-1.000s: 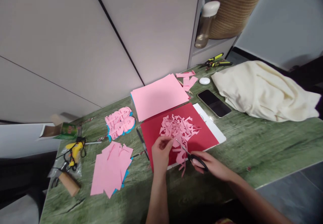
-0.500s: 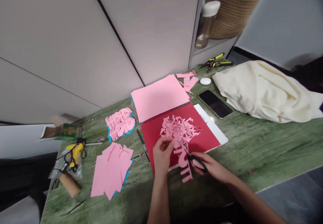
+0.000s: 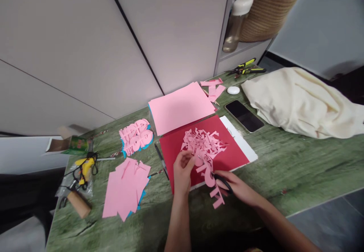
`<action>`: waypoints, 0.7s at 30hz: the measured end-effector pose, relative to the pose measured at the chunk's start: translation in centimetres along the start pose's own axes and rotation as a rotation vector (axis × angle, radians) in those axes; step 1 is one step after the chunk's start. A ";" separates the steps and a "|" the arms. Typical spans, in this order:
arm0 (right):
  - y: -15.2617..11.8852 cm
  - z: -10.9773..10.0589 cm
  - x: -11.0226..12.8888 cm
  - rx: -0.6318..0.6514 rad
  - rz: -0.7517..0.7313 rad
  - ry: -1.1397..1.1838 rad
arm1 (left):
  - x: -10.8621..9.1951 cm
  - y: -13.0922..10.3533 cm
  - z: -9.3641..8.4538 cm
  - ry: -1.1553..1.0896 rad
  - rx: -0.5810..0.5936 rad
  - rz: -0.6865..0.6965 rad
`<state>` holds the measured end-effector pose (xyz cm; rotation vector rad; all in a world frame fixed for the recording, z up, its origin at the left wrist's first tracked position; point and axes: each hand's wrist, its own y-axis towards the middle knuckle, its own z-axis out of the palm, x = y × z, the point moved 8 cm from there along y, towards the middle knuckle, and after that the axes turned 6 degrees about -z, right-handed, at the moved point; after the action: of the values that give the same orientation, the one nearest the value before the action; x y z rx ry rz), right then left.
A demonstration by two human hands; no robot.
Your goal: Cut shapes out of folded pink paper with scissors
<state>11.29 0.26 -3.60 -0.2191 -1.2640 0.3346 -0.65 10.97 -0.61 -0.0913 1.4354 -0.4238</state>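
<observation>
My left hand (image 3: 183, 170) pinches the upper end of a pink paper cutout (image 3: 209, 179), whose lower part hangs down with comb-like strips. In my right hand (image 3: 234, 187) is a pair of black-handled scissors (image 3: 223, 182), fingers closed around the handles. The blades lie at the cutout's edge, partly hidden behind the paper. Just beyond my hands, a heap of pink paper scraps (image 3: 202, 141) rests on a red sheet (image 3: 170, 149).
Pink sheets (image 3: 182, 108) lie behind the red one; more pink paper (image 3: 122, 193) and finished-looking cutouts (image 3: 136, 136) are on the left. A yellow glue gun (image 3: 87, 170) sits farther left. To the right are a phone (image 3: 244, 116), cream cloth (image 3: 301, 100) and pliers (image 3: 247, 68).
The pink cutout's lower end has swung to the right, towards my right hand. Both hands stay in nearly the same place, and the view has shifted slightly.
</observation>
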 end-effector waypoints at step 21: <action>-0.2 0.2 0.5 -0.129 0.013 -0.031 | 0.6 0.2 -0.2 0.099 -0.037 -0.054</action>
<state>11.29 0.22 -3.01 -0.3335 -1.3164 0.2686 -0.75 10.99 -1.25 -0.1403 1.5407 -0.4512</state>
